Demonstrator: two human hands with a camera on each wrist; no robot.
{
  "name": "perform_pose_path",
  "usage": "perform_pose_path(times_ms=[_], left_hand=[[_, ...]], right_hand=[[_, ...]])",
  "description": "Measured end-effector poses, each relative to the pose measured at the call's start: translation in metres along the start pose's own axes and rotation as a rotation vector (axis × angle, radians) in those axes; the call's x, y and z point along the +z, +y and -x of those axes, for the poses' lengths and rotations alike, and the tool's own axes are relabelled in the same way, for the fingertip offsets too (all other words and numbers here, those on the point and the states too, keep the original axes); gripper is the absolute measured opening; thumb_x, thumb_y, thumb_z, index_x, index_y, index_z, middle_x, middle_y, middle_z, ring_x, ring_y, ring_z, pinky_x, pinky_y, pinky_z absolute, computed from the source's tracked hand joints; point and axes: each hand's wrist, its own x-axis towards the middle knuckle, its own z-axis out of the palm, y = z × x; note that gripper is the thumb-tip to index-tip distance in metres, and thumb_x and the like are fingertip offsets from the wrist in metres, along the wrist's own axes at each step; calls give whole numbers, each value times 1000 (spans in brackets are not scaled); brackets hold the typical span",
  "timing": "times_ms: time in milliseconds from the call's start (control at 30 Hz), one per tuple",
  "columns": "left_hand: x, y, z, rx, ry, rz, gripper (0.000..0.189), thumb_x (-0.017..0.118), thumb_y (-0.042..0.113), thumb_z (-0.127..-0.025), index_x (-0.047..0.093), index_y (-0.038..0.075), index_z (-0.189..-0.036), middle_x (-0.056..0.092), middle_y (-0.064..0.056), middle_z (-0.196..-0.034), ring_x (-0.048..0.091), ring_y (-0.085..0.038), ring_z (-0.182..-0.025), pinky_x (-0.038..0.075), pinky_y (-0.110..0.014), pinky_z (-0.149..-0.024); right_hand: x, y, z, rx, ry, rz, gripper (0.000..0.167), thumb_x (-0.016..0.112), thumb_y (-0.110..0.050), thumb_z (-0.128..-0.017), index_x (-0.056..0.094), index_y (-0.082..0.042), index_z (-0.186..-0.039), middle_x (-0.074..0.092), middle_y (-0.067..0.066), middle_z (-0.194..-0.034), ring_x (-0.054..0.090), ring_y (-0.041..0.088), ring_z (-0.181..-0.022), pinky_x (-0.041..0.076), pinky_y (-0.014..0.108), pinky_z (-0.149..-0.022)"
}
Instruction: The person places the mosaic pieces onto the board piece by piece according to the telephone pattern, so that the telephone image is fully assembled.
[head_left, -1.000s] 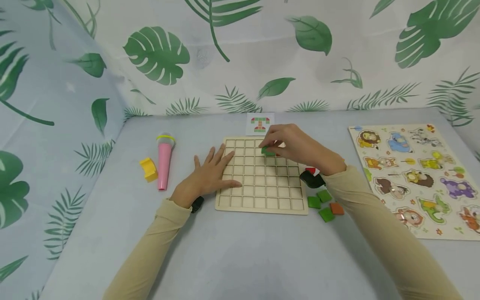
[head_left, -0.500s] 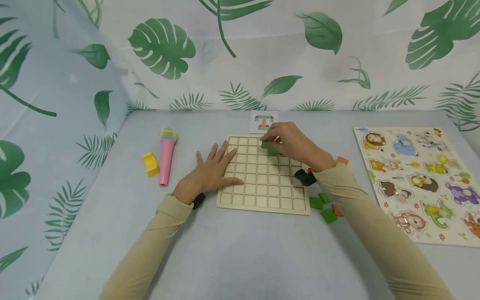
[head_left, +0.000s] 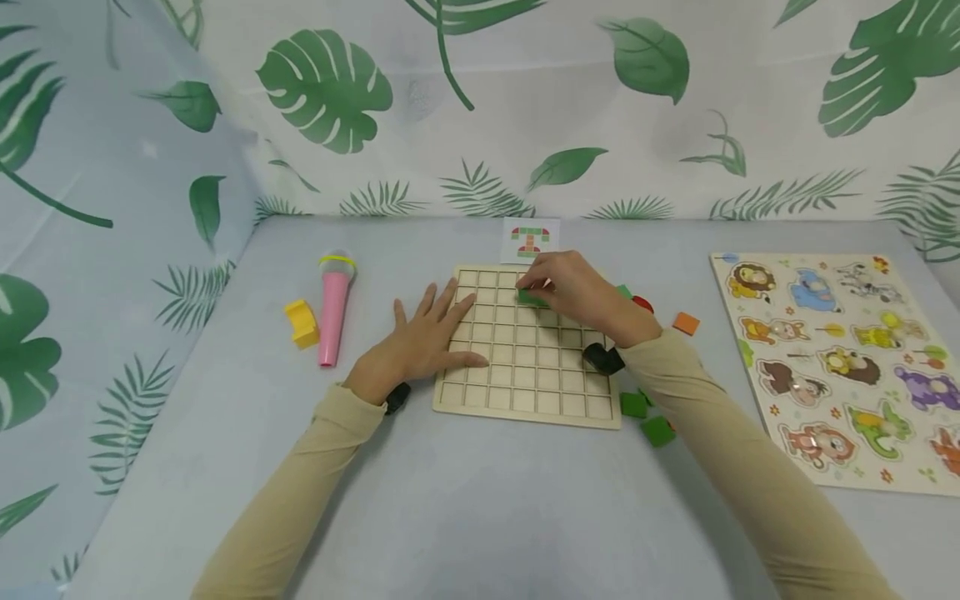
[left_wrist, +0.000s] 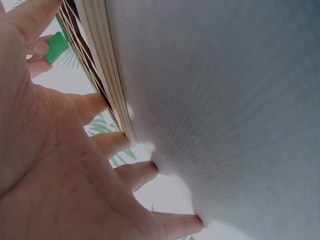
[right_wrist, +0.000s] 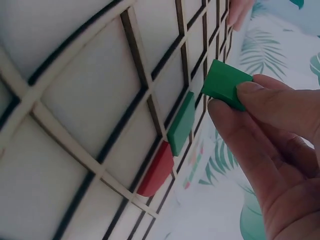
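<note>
My right hand (head_left: pixel 573 287) pinches a green square block (right_wrist: pixel 225 82) between thumb and fingers, above the far rows of a wooden grid board (head_left: pixel 525 402). In the right wrist view, a seated green block (right_wrist: pixel 182 122) and a red block with a rounded corner (right_wrist: pixel 157 172) occupy neighbouring cells beneath the held one. My left hand (head_left: pixel 415 346) lies with straight, spread fingers across the board's left edge. In the left wrist view its palm (left_wrist: pixel 65 155) shows, with some fingertips at the board's side and others on the tabletop.
A small card (head_left: pixel 530 240) with a coloured block pattern lies behind the board. Loose green blocks (head_left: pixel 657 432), a red block (head_left: pixel 642 305) and an orange block (head_left: pixel 686 322) lie right of it. Farther out are an animal puzzle (head_left: pixel 832 367), a pink toy microphone (head_left: pixel 334 317) and a yellow block (head_left: pixel 302 323).
My right hand has shifted slightly over the far rows with the green block still pinched. Its forearm has moved left, uncovering the orange and red blocks. My left hand has stayed in place.
</note>
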Motion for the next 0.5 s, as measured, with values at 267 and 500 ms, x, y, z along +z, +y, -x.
perform_pose_path(times_ms=[267,500], left_hand=[[-1,0,2,0,1,-3,101,60,65,-98,5,20,-171,-15,-11,-174,-13,-40,-159,-8,-81,-113],[0,0,2,6,6,-16,101,60,64,-99,5,20,-171,-14,-12,-174,-12,-41,-159,-6,-81,-113]], right_hand=[[4,2,0,10,13,-3,19,73,13,-90,78,9,-108,74,21,-102,72,35,-94,60,45,-79],[7,2,-2,24,6,25,19,72,13,-92,78,9,-109,74,22,-103,72,36,-95,60,44,-81]])
